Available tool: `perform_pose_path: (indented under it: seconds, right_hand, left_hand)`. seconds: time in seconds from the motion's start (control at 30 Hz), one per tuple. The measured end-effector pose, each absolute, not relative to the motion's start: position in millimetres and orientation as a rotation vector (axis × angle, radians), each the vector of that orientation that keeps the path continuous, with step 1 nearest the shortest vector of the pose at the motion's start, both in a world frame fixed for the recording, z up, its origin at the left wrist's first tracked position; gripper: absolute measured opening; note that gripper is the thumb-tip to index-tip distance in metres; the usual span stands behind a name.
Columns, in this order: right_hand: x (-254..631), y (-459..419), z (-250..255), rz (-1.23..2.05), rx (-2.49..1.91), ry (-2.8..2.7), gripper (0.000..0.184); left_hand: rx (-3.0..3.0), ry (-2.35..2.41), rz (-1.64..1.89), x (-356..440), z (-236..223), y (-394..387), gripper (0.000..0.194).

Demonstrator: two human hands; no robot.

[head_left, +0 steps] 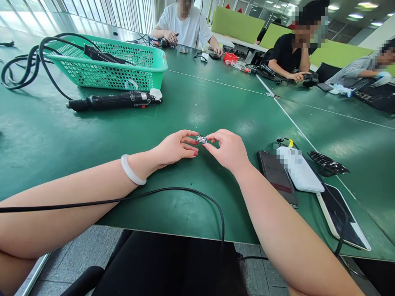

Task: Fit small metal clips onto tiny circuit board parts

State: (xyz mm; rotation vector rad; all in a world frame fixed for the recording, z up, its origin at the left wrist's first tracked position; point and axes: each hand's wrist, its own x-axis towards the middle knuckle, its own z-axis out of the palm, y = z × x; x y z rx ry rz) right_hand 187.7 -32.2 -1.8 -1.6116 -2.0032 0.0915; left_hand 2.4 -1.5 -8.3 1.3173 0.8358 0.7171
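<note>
Above the green table, a small circuit board (202, 139) with black and white markings is pinched between the thumb and fingertips of my right hand (228, 149). My left hand (176, 149) is at the board's left edge, its fingers spread and its thumb well below them. Its fingertips reach the board or lie just beside it; I cannot tell whether they touch. Beyond my left hand, a black electric screwdriver (112, 100) lies on the table in front of a green basket (106, 74).
A black cable (173, 189) runs across my left forearm and over the table edge. On the right lie a dark phone (274, 174), a white power bank (300, 168), a white-framed device (342, 218) and crumpled black plastic (328, 163). Several people sit across the table (212, 105).
</note>
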Motion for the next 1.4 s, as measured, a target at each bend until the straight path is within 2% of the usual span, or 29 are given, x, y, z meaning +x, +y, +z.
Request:
perform_pose_path:
  seconds: [0.3,0.57,0.8,1.0,1.17,1.4]
  right_hand:
    - [172.2,-36.5,-1.2,0.119,-1.554,-2.022,0.016]
    - [173.0,-32.9,-4.2,0.067,-1.593,-2.008,0.017]
    - [168.6,-33.6,-4.4,0.091,-1.635,-2.033,0.018]
    - [159.2,-34.7,-7.2,0.031,-1.656,-2.04,0.021]
    - [153.6,-36.5,-8.2,-0.037,-1.647,-1.994,0.018]
    - [161.3,-36.3,-8.5,0.002,-1.63,-1.859,0.027]
  left_hand:
    - [1.27,0.762,0.712,0.4,-6.8,0.9,0.051]
    - [1.119,0.765,0.707,0.8,-2.7,-1.1,0.052]
    - [1.017,0.788,0.774,7.5,-5.4,-5.5,0.026]
    - [1.017,0.906,0.816,12.8,-3.4,-7.0,0.012]
    - [0.97,0.873,0.817,10.1,-3.4,-5.1,0.01]
    - [0.899,0.964,0.846,-16.4,1.4,2.3,0.012]
